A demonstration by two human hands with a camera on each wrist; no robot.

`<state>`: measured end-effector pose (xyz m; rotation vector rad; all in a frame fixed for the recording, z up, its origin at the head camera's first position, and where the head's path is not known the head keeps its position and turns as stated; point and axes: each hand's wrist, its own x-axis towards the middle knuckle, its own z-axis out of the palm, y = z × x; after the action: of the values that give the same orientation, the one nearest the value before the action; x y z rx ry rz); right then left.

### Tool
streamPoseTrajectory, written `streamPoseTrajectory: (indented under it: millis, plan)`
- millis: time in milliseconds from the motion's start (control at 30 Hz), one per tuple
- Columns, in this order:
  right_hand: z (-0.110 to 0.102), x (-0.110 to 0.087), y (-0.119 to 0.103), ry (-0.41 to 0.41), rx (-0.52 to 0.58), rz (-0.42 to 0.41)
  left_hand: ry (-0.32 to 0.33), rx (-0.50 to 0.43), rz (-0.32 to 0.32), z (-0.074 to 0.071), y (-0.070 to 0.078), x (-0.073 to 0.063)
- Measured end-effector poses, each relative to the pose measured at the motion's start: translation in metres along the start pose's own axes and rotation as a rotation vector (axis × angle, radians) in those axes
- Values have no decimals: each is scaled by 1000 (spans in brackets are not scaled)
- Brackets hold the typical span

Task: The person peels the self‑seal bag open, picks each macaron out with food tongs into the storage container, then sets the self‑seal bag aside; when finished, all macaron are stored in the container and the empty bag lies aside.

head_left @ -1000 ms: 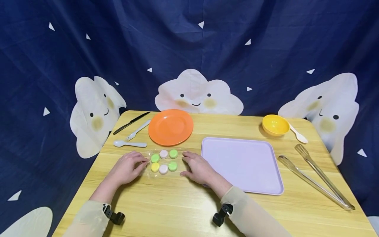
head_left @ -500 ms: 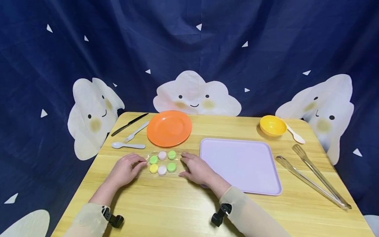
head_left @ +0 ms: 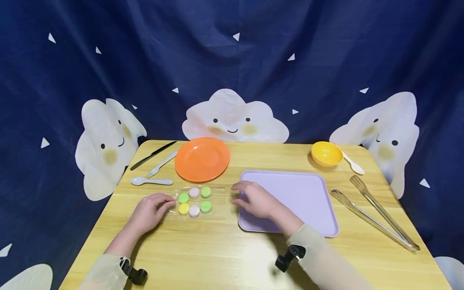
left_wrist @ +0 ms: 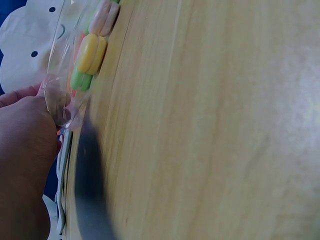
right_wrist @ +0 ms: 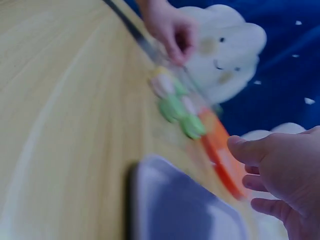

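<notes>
Several macarons in green, pale pink and yellow, among them a yellow macaron (head_left: 183, 209), lie in two rows inside clear plastic packaging (head_left: 218, 204). At its left end, my left hand (head_left: 148, 211) pinches the plastic edge between thumb and fingers. The left wrist view shows the crinkled clear film (left_wrist: 59, 75) at those fingertips. My right hand (head_left: 259, 199) is over the left part of a lilac tray (head_left: 293, 201), apart from the packaging. In the right wrist view its fingers are loosely spread around nothing.
An orange plate (head_left: 202, 159) stands behind the macarons. Left of it lie a black knife (head_left: 153, 155), a pale fork (head_left: 161, 164) and a pale spoon (head_left: 152, 181). At the right are a yellow bowl (head_left: 327, 154), a white spoon (head_left: 353, 164) and metal tongs (head_left: 377, 219).
My right hand has let go of the packaging's right side and moved right, over the tray. My left hand stays at the left end. The head view has shifted slightly.
</notes>
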<state>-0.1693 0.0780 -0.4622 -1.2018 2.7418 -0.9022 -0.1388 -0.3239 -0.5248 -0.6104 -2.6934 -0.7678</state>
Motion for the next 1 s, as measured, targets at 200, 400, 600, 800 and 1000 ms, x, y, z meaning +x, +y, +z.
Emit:
streamPoseTrajectory:
  millis: [200,400,600,800,1000]
  plan:
    - [-51,-38,13,122,9,85,15,3,2,-1,0,-1]
    - [-100,-91,30,196,0,222,26,10,6,0,0,-1]
    - [-133,-148,47,299,-56,249,36,10,12,1,3,2]
    - [-152,-205,69,373,-64,342,45,7,34,1,6,3]
    - [-158,-259,95,409,-114,486,27,-6,13,-2,7,2]
